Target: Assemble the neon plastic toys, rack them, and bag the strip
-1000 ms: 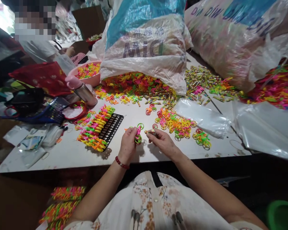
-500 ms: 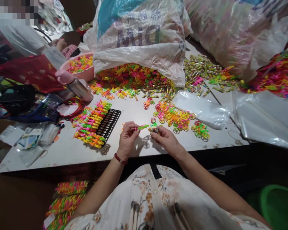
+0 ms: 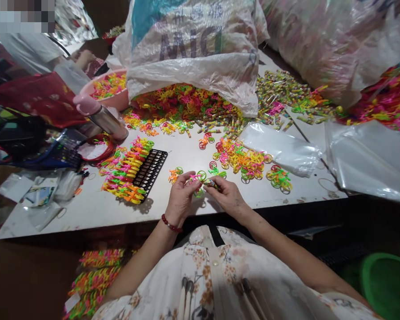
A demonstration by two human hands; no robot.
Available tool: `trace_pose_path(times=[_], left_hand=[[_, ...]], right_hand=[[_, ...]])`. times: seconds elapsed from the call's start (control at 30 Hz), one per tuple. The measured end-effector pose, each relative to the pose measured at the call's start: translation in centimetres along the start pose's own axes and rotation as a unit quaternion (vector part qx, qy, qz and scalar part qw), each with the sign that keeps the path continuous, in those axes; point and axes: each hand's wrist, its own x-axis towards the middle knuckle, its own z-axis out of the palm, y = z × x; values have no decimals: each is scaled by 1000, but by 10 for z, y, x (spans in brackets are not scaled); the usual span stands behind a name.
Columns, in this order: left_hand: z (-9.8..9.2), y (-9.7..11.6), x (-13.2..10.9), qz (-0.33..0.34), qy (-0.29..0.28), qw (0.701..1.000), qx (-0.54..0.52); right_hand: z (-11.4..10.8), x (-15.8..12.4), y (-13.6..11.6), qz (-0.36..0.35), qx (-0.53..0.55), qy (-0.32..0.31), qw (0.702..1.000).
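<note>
My left hand [image 3: 181, 198] pinches a small neon plastic toy bicycle [image 3: 198, 179], green and pink, just above the white table [image 3: 96, 209]. My right hand [image 3: 227, 194] pinches a small wrapped candy stick [image 3: 210, 182] held against the bicycle. Both hands meet near the table's front edge. A black grid tray [image 3: 150, 171] to the left carries rows of finished neon pieces [image 3: 128, 171]. An orange bicycle [image 3: 175, 174] lies just beyond my left hand. A pile of loose neon bicycles [image 3: 242, 161] lies beyond my right hand.
A big plastic sack [image 3: 193, 49] spills neon bicycles and candy sticks [image 3: 280, 95] at the back. Clear bags [image 3: 282, 151] lie right. A pink bowl [image 3: 103, 89], a steel flask [image 3: 102, 118] and clutter stand left. Another person [image 3: 36, 49] is far left. A green bin [image 3: 388, 284] sits lower right.
My hands have come closer together and a little toward me, the bicycle turning in my left fingers against the candy stick. The camera tilted slightly downward.
</note>
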Motion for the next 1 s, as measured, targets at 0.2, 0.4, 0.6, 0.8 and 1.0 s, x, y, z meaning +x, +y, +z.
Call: trace_pose_path(times=[0.2,0.4,0.6,0.8,1.0], left_hand=[[3,0,-2,-34,-9,999,-10],[2,-6,-2,24,0,997,74],[4,-8,-1,28,5,997,72],[5,-8,1,31,10,995,92],[6,-9,0,48,16,989,139]], right_hand=[[0,1,3,-8,0,-9,1000],[0,0,4,-30,-23,-2,999],[-2,2,6,-84,-79,7,993],[-2,0,5,-117,-108,5,987],[-1,-1,2,-106,-91,15,990]])
